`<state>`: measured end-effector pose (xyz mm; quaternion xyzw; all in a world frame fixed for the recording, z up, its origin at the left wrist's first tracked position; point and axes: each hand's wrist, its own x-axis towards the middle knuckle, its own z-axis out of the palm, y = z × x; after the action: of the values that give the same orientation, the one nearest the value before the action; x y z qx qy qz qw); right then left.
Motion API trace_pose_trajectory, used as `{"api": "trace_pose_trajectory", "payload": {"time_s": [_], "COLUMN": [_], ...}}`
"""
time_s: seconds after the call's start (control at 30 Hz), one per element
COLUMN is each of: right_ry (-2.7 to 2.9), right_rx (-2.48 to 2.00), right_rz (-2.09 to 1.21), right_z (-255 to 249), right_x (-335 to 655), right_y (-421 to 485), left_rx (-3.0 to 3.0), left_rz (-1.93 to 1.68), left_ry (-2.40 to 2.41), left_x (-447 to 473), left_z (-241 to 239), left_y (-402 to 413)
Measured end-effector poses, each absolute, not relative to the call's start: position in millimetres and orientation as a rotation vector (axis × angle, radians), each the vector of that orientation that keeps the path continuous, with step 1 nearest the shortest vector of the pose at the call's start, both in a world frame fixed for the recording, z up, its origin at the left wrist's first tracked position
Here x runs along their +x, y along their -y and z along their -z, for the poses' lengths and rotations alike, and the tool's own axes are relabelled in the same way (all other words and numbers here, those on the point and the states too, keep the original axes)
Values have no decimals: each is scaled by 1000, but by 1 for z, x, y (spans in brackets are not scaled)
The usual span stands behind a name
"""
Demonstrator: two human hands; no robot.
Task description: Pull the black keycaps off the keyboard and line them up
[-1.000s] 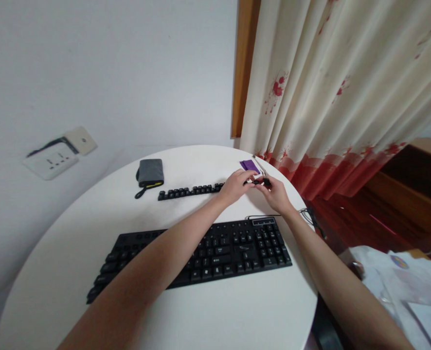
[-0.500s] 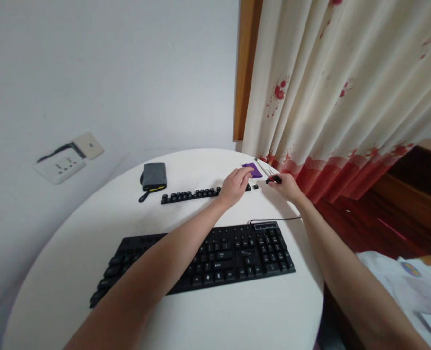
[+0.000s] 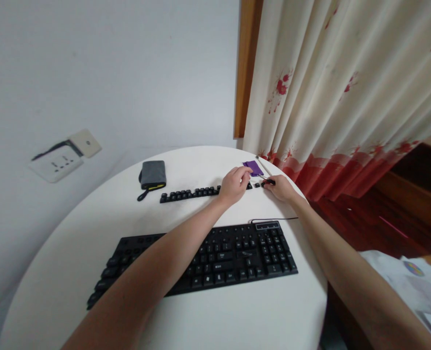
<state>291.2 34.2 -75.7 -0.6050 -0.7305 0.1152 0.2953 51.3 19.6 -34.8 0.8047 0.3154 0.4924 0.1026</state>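
My left hand (image 3: 233, 185) rests at the right end of a row of loose black keycaps (image 3: 188, 193) on the round white table (image 3: 91, 228), fingers curled and pinched near one or two keycaps. My right hand (image 3: 280, 187) lies just to its right, fingers closed around a small black tool (image 3: 268, 182) that points towards a single keycap (image 3: 257, 185). A black keyboard (image 3: 197, 259) lies nearer to me, under both forearms. A purple card (image 3: 253, 167) and a thin stick (image 3: 264, 166) lie just beyond the hands.
A grey pouch with a yellow edge (image 3: 152, 176) sits at the back left of the table. The keyboard's cable (image 3: 274, 219) runs off the right edge. A curtain (image 3: 332, 97) hangs close behind, a wall socket (image 3: 57, 164) at left, papers (image 3: 408, 287) at lower right.
The hands, joined over a small black piece a second ago, parted. My right hand swung right with the tool, then came back to the end of the keycap row.
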Motion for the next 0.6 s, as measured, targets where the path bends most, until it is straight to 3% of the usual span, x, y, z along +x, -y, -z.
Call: {"api": "trace_pose_trajectory", "payload": {"time_s": [0.6], "right_ry": [1981], "right_rx": [-1613], "right_rz": [-168], "right_z": [75], "right_x": [283], "right_y": [-28], "left_rx": [2366], "left_rz": [-1408], "left_ry": [-936], "left_x": [52], "left_z": [37], "left_y": [-20]}}
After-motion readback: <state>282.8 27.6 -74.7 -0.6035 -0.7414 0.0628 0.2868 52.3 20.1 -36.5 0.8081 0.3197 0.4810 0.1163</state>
